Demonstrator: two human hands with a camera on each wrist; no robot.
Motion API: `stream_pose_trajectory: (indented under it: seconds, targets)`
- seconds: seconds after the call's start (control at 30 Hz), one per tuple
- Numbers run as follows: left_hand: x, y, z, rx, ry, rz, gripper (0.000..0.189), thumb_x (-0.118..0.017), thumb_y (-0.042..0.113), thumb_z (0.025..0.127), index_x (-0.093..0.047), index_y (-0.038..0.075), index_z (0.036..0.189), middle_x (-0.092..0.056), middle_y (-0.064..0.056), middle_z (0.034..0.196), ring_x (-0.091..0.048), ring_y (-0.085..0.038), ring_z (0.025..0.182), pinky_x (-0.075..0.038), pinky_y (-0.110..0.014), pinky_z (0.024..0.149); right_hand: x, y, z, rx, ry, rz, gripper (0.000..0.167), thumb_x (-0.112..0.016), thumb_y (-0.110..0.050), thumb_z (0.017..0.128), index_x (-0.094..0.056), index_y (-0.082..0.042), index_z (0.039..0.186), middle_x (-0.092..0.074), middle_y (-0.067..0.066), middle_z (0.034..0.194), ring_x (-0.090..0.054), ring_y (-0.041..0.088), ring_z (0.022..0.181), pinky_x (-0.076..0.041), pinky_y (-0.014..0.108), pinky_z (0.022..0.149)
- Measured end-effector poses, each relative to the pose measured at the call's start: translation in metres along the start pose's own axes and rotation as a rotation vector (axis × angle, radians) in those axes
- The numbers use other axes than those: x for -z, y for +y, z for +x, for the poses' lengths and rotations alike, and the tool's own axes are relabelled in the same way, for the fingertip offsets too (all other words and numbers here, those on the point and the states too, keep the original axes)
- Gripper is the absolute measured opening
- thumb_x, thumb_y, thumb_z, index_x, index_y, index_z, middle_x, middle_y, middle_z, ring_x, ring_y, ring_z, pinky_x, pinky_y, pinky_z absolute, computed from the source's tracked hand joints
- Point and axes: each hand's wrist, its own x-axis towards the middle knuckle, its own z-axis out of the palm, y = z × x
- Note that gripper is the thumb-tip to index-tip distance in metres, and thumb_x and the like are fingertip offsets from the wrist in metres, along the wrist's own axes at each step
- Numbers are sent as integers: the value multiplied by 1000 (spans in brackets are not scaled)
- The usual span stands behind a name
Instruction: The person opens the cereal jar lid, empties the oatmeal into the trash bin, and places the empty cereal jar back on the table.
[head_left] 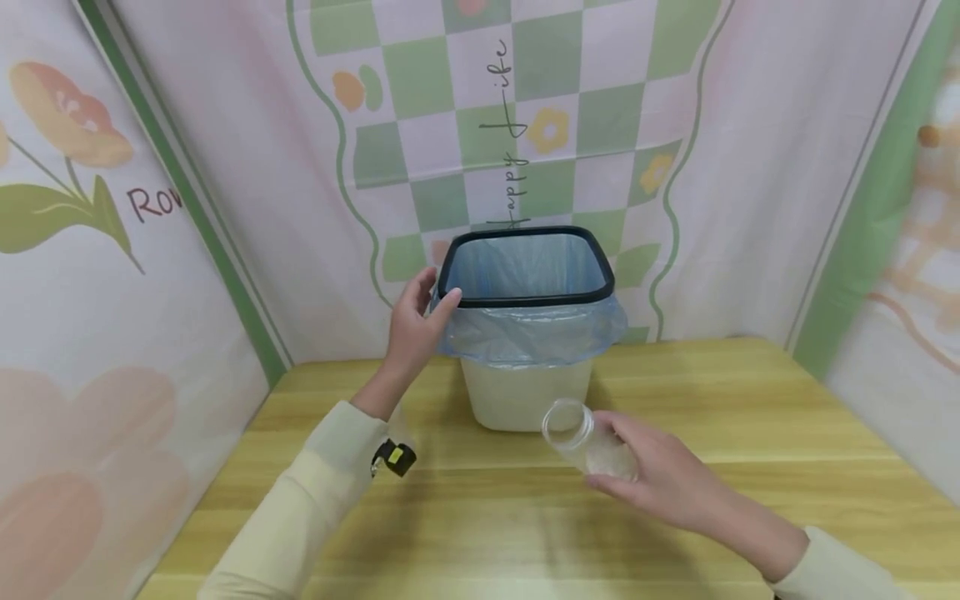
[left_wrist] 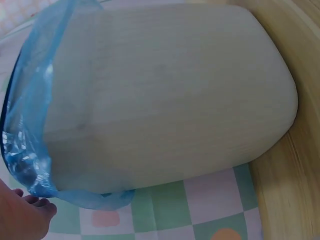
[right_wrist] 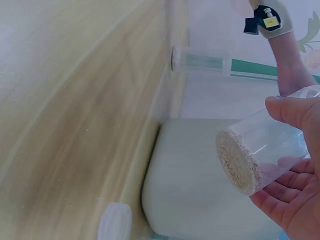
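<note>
We see a glossy, clear plastic jar (head_left: 588,443), a shiny, crinkled film liner (head_left: 532,333), a smooth, matt plastic bin (head_left: 525,398) and a satiny, wood-grained bench (head_left: 465,533).

Here's the clear jar (head_left: 587,442), open-mouthed and tilted, pale flakes (right_wrist: 238,165) at its base, held before the upright cream bin (head_left: 528,402), blue liner (head_left: 525,335) draping below its black rim (head_left: 525,302)!

Below the left fingers (head_left: 448,303) and right fingers (head_left: 633,433) we see a wood-grained surface (head_left: 457,525) bearing a pale bin (head_left: 528,400) right of the former, a clear jar (right_wrist: 200,59) left of the latter and, beneath these, a whitish object (right_wrist: 115,222).
</note>
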Motion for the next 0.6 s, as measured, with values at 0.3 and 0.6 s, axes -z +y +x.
stream_pose_trajectory:
  seconds: [0.3,0.6]
  targets:
    - [-3,-28,16,-14,-20,-71,59,-60,14,96,-34,-6,146,-36,-20,150,-30,-25,141,-24,-29,113,14,-1,4,-8,14,-40,59,-87,-25,72,-58,-7,120,-63,-4,98,-57,10,80,-49,26,61]
    - [-7,-34,19,-6,-17,-25,57,-60,24,97,-41,2,146,-36,-12,153,-30,-16,140,-27,-27,111,33,1,11,-14,40,-59,56,-87,-23,72,-59,-7,117,-64,-3,97,-59,13,82,-51,29,61]
